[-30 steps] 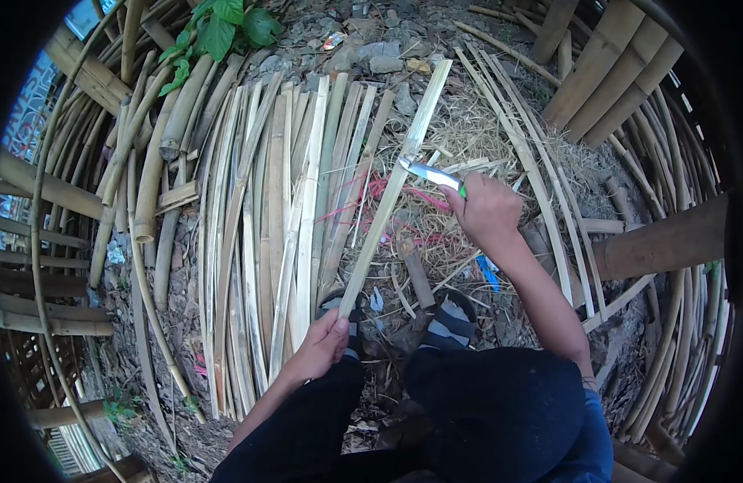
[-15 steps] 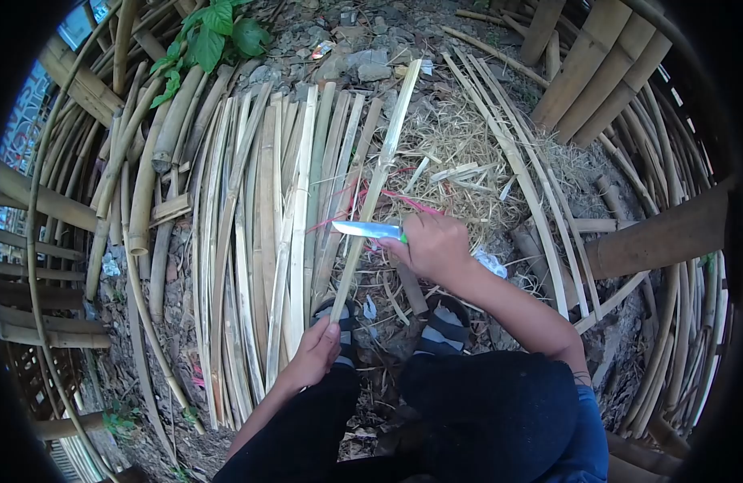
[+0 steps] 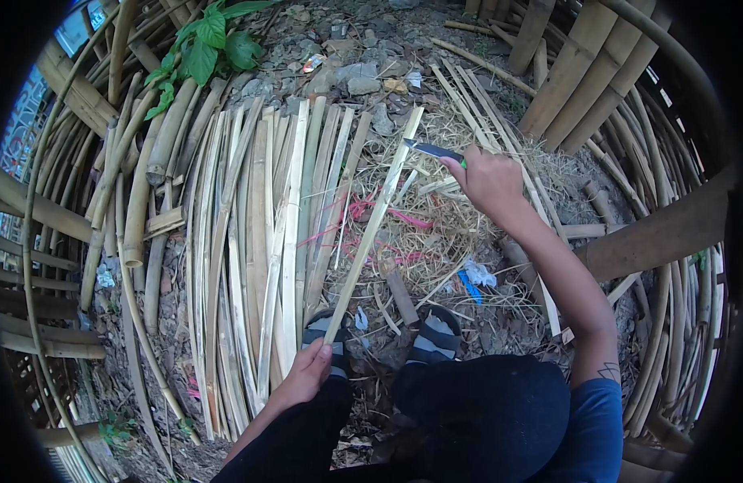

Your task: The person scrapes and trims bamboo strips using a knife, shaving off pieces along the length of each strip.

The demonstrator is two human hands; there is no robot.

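Observation:
My left hand (image 3: pixel 308 372) is closed round the near end of a long bamboo strip (image 3: pixel 371 229), close to my left knee. The strip slants up and away to the right, its far end above the ground. My right hand (image 3: pixel 492 183) grips a knife (image 3: pixel 436 150) by its handle, of which a bit of green shows. The blade points left, its tip at the strip near the far end; whether it touches cannot be made out. Left of the strip, many split bamboo strips (image 3: pixel 263 241) lie side by side on the ground.
Thin shavings (image 3: pixel 444 217) and pink string (image 3: pixel 407 217) litter the ground beyond my feet. More long strips (image 3: pixel 508 145) lie to the right. Bamboo poles (image 3: pixel 661 225) stand or lean on both sides. A leafy plant (image 3: pixel 210 44) grows at the upper left, near loose stones (image 3: pixel 362 84).
My right hand has moved the knife up and away along the strip, from its middle to near the far end. The strip's far end sits lower in view. My left hand still holds it.

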